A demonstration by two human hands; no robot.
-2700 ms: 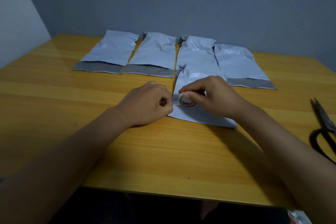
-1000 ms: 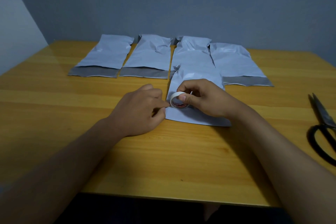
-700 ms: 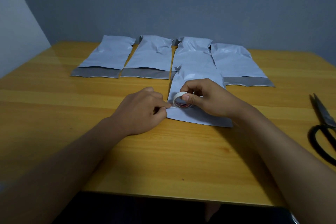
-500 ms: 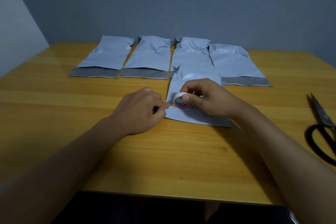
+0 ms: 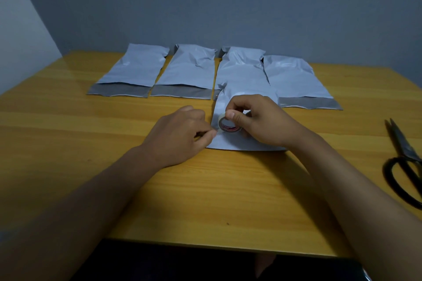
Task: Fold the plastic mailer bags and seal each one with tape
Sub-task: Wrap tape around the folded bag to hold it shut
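Grey mailer bags (image 5: 189, 70): five | tape roll (image 5: 228, 123): one | scissors (image 5: 404, 162): one

Bare table (image 5: 68, 134) lies open at left and lower centre of the frame; scissors (image 5: 404, 166) block the right edge; a row of bags (image 5: 189, 70) fills the upper middle.

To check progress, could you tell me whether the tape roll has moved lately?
No: the tape roll stays in the right hand on the folded mailer.

Right hand (image 5: 262, 121) grips tape roll (image 5: 228, 124) over folded mailer (image 5: 246, 143); left hand (image 5: 180, 134) pinches beside roll.
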